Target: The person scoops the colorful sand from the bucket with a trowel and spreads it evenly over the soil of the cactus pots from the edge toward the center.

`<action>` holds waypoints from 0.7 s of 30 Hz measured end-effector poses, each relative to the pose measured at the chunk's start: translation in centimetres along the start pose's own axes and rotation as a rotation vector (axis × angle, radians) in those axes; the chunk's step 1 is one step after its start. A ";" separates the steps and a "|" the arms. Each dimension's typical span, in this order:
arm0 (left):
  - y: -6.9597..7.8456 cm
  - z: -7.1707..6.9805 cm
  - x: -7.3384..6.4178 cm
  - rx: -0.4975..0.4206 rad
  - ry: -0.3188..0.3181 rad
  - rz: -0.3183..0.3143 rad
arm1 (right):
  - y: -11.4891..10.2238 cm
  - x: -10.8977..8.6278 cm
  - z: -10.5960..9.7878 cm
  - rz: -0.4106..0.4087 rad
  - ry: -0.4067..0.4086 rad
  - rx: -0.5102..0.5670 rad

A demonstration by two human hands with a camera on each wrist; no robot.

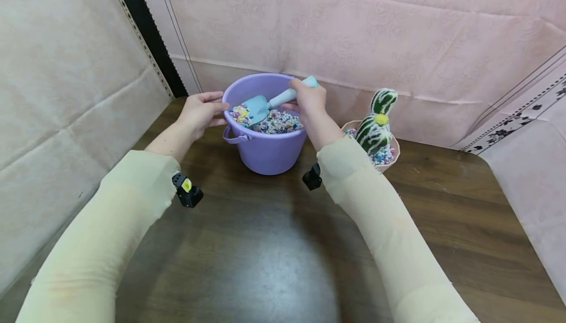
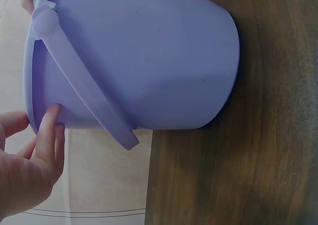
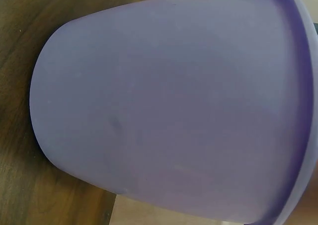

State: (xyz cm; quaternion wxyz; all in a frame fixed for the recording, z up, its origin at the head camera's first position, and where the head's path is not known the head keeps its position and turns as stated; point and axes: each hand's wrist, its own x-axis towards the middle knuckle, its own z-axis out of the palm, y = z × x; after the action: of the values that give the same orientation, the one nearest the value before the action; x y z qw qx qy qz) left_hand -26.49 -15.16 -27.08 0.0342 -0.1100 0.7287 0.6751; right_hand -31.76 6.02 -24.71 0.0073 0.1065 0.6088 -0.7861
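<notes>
A purple bucket (image 1: pixel 269 153) stands upright on the table, partly filled with small multicoloured pebbles (image 1: pixel 278 122). At its left rim my left hand (image 1: pixel 199 115) pinches the edge, thumb at the lip and fingers against the outer wall; the left wrist view shows these fingers (image 2: pixel 47 135) close up. My right hand (image 1: pixel 311 101) grips the handle of a light blue toy shovel (image 1: pixel 257 108). The shovel's blade lies among the pebbles inside the bucket. Bucket wall (image 3: pixel 164 106) fills most of the right wrist view, where the shovel is hidden.
Right of the bucket, partly behind my right forearm, is a pale pink pot (image 1: pixel 393 158) with coloured pebbles and a green-and-white cactus (image 1: pixel 373 131) bearing a yellow flower. The bucket's handle (image 1: pixel 236 137) hangs at its left front. Pink cloth (image 1: pixel 353 28) backs the wooden table (image 1: pixel 247 249).
</notes>
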 end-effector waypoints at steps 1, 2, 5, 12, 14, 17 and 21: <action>0.0 0.0 0.0 0.000 0.000 0.001 | -0.1 -0.1 0.0 0.000 0.003 0.011; 0.0 0.0 0.0 0.000 -0.002 0.001 | -0.1 -0.1 -0.1 -0.003 0.005 0.022; 0.0 0.0 0.0 -0.001 -0.004 0.002 | -0.3 -0.2 -0.2 -0.004 0.012 0.051; 0.0 0.0 0.0 0.007 -0.001 0.002 | -0.8 -0.2 -0.5 0.024 0.015 0.126; 0.0 0.0 0.1 0.005 -0.002 0.008 | -0.9 -0.2 -0.6 0.034 0.017 0.137; -0.1 0.1 0.1 0.006 -0.007 0.020 | -1.2 -0.1 -0.8 0.050 0.024 0.160; -0.2 0.0 0.1 0.011 -0.007 0.020 | -1.5 0.0 -1.2 0.070 0.030 0.191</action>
State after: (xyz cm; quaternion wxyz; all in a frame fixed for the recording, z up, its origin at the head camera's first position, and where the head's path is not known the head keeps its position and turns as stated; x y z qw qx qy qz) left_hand -26.61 -15.15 -27.26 0.0306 -0.1002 0.7335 0.6716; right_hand -31.73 7.52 -23.59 0.0155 0.1397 0.5268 -0.8383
